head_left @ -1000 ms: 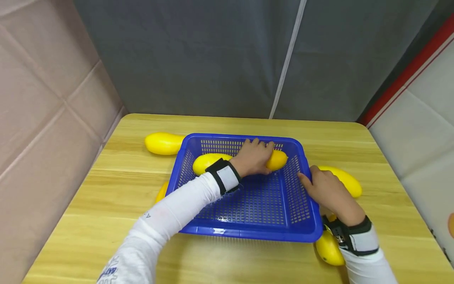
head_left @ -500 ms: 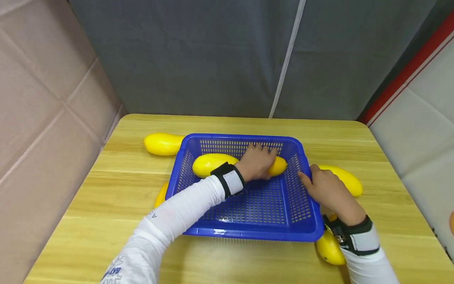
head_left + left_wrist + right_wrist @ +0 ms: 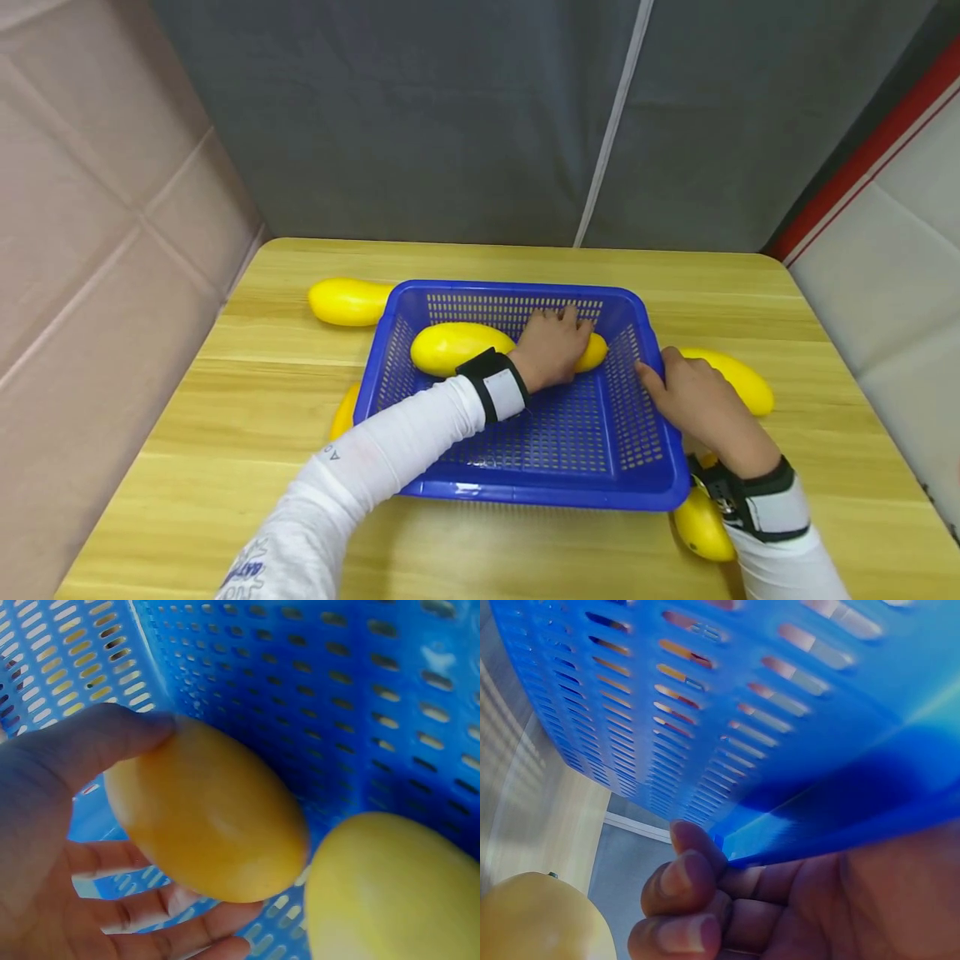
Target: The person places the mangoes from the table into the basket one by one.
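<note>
A blue perforated plastic basket (image 3: 540, 497) stands on the wooden table. Inside it, my left hand (image 3: 551, 352) holds an orange-yellow mango (image 3: 593, 353) near the far right part. The left wrist view shows the thumb on one side of this mango (image 3: 210, 817) and curled fingers on the other. Left of that hand lies a longer, paler yellow fruit (image 3: 457, 347), its end right beside the mango. My right hand (image 3: 701, 408) grips the basket's right rim, thumb over the inside; in the right wrist view, curled fingers (image 3: 679, 877) lie under the rim.
Outside the basket, a yellow fruit (image 3: 348, 302) lies at the back left and an orange one (image 3: 345, 412) partly shows at the left wall. Two more yellow fruits, one behind my right hand (image 3: 738, 383) and one by the wrist (image 3: 703, 529), lie on the right. A grey curtain (image 3: 420, 125) hangs behind.
My left hand has shifted slightly right and nearer inside the basket, staying around the mango. More of the paler yellow fruit shows. The right hand keeps its place on the rim.
</note>
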`<state>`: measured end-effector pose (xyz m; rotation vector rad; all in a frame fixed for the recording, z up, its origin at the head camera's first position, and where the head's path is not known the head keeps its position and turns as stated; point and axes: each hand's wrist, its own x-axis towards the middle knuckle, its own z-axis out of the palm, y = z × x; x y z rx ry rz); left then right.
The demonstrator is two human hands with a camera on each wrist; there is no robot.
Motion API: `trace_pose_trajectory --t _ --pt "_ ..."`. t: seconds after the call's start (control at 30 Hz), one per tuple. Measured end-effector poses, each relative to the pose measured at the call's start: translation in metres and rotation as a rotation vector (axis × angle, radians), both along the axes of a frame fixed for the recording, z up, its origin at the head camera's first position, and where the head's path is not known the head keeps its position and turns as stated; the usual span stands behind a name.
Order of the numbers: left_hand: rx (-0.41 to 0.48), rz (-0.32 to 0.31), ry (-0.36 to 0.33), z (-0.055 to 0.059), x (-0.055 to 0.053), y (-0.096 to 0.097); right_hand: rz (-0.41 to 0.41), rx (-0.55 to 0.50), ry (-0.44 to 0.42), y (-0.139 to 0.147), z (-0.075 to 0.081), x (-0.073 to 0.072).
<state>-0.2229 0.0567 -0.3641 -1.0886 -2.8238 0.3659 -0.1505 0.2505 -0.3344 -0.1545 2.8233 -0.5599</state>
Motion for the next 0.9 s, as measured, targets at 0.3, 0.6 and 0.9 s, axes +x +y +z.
trace_pose_trajectory --t 0.3,0.6,0.9 --pt "-0.039 0.001 0.004 0.016 0.006 0.002 0.007 0.005 0.007 0.001 0.002 0.000" --pt "-0.012 -0.004 -0.068 0.066 -0.003 -0.018 0.011 0.021 0.008 0.003 0.003 -0.005" --pt "0.054 0.045 -0.086 0.114 -0.013 -0.061 0.004 0.009 -0.006 0.005 0.004 -0.007"
